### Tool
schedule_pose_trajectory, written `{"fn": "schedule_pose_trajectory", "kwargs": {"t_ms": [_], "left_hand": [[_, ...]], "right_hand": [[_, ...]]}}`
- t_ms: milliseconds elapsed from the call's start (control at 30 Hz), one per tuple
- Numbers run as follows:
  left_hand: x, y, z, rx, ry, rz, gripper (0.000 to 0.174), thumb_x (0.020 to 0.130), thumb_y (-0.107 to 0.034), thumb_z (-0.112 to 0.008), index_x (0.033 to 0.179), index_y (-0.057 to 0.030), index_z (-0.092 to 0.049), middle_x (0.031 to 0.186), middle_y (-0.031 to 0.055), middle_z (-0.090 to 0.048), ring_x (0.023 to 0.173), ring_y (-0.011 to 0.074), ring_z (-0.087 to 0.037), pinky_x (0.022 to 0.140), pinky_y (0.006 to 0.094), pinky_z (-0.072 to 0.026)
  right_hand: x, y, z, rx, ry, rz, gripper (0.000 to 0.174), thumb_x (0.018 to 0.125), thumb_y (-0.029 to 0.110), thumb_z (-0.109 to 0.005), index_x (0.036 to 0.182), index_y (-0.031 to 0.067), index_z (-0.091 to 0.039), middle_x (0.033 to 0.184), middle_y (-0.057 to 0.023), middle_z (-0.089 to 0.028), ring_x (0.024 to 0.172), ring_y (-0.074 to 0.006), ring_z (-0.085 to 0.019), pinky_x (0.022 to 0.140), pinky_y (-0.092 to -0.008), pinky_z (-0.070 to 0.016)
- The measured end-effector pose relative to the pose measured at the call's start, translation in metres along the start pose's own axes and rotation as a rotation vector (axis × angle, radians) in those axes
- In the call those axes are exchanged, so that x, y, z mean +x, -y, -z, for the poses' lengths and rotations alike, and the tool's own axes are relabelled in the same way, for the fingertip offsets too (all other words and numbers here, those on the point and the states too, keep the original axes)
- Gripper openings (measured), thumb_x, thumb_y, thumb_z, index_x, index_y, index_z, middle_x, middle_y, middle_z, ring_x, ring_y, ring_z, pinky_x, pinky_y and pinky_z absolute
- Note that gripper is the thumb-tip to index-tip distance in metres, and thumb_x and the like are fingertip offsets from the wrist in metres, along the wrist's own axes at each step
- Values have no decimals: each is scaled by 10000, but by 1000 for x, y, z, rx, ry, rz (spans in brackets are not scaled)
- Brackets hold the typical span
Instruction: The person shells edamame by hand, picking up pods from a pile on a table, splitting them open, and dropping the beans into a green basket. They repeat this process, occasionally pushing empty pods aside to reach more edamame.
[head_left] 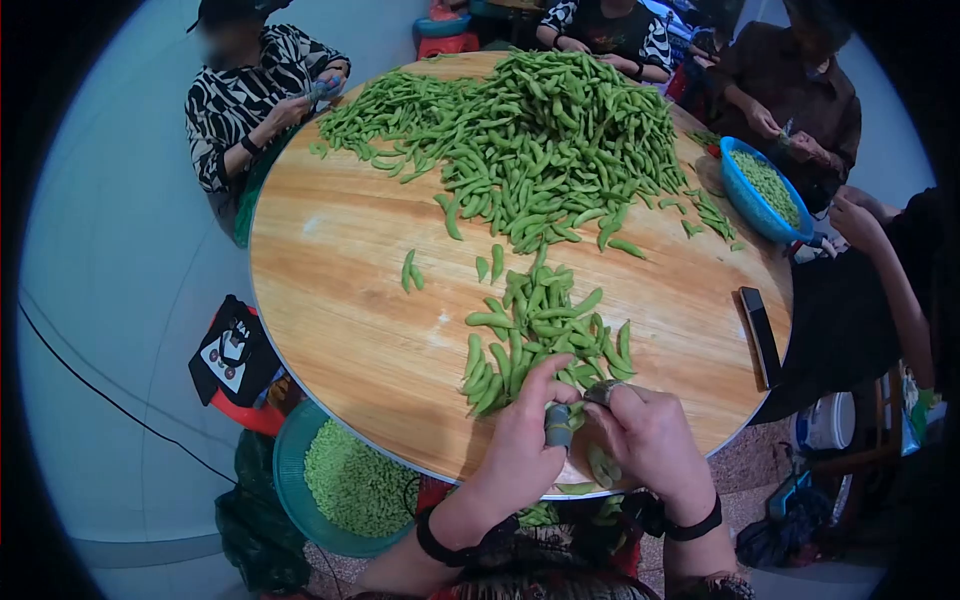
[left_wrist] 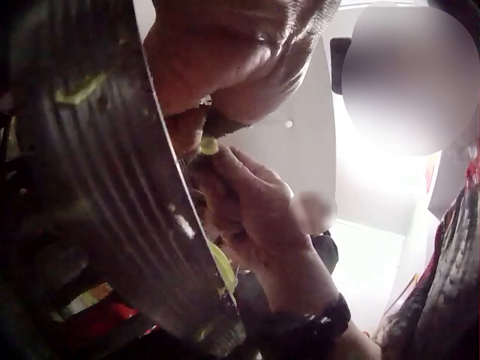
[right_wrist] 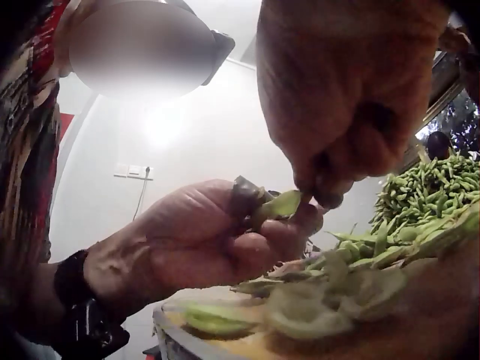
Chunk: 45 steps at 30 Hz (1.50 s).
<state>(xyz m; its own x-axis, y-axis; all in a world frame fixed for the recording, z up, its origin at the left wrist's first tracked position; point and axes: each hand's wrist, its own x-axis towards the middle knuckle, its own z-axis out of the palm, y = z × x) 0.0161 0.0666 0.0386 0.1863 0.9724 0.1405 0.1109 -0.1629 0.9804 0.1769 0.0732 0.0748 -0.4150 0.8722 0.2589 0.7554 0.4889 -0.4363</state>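
Observation:
At the near table edge my left hand pinches a green bean pod between a thumb with a grey cover and the fingers. My right hand, its thumb in a dark cover, grips the other end of that pod. In the right wrist view the pod sticks out between both hands' fingertips, partly hidden by them. Right beyond my hands lies a small heap of whole pods. Split pods lie on the wood just under the hands.
A large pile of pods covers the far side of the round wooden table. A blue basket of shelled beans and a black phone-like object are at the right. A green basin of beans stands low left. Several people sit around.

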Motion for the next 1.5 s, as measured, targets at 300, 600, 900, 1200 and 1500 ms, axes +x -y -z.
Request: {"fn": "schedule_pose_trajectory", "kwargs": {"t_ms": [300,600,900,1200,1500], "left_hand": [[-6,15,-8,-62,80,148,289,746,99,-466,992,22,-599,814,38,-602,759,90,-532,691,220,-431],[-10,3,3,-185,203,365,309,789,67,-393,999,7,-611,763,34,-584,618,63,-481,515,194,-368],[-4,1,-17,-949,-21,317,359,841,-91,-598,1170,34,-527,902,42,-590,700,54,-487,556,186,-341],[-6,21,-14,-463,-104,33,228,808,-42,-571,1032,-3,-596,899,56,-573,804,121,-531,700,219,-407],[-10,17,-15,-313,-176,-31,142,781,-27,-595,915,2,-632,823,78,-571,741,131,-551,666,251,-423]], "right_hand": [[-14,-5,9,75,64,-34,206,830,182,-611,756,35,-487,636,-153,-553,567,-345,-560,495,-402,-442],[-19,-18,10,252,133,58,154,841,156,-593,809,27,-515,619,-140,-550,531,-316,-547,491,-387,-433],[-22,-5,-36,1093,-230,-406,131,920,127,-528,958,14,-582,691,42,-526,598,-8,-428,513,-176,-341],[-25,-8,-13,1388,251,-531,228,964,177,-441,804,30,-508,630,34,-471,528,-22,-382,461,-186,-308],[-24,-2,-27,1199,175,-408,226,966,149,-416,784,38,-491,606,33,-468,509,-28,-387,447,-189,-310]]}}
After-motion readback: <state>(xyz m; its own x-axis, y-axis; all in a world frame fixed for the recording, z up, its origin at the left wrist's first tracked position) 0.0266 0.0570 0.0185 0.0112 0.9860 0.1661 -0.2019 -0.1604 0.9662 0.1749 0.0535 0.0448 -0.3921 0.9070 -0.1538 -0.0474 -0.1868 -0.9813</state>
